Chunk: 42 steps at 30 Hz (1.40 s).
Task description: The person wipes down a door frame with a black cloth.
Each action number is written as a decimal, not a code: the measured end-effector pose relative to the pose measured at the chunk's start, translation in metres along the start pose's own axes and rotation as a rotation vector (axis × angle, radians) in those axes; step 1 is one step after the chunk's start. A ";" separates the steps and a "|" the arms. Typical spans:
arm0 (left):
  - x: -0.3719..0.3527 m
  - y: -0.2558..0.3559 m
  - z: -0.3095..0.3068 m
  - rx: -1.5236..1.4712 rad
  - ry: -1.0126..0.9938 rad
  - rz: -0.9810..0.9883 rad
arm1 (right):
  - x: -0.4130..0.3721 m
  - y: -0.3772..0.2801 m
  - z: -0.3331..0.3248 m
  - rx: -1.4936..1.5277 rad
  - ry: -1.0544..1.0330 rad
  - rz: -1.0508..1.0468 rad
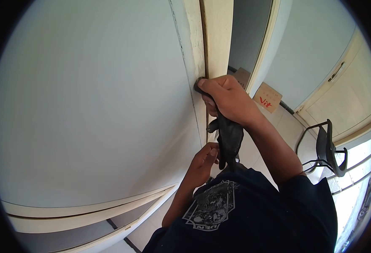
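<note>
The right grip (232, 100) clutches one black cloth (230, 135); the left grip (202, 165), beside it, is unclear; one chair (322, 145) stands apart.

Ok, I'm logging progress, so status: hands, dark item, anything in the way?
Right hand holds dark glove-like item by cream frame. Left hand lower, contact unclear. Black chair stands apart, off right.

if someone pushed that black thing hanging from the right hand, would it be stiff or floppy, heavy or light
Probably floppy: the black thing hangs down below the right hand in an uneven, drooping shape. It is likely light too, since that one hand appears to hold it up.
</note>
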<state>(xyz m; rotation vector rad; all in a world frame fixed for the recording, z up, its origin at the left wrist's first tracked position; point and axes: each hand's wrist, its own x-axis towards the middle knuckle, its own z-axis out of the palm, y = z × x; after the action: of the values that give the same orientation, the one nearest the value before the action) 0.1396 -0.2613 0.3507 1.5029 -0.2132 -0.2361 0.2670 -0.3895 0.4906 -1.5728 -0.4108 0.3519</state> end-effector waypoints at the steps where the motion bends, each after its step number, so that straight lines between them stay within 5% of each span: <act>1: -0.001 -0.001 0.000 -0.024 0.011 -0.004 | -0.002 0.005 0.002 -0.025 0.015 0.019; 42: -0.002 0.010 0.009 -0.048 -0.004 0.012 | 0.005 -0.018 -0.007 0.081 -0.028 0.003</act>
<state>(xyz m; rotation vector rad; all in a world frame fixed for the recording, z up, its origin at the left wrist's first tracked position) 0.1351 -0.2692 0.3617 1.4538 -0.2180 -0.2331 0.2740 -0.3934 0.5087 -1.4909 -0.4111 0.3889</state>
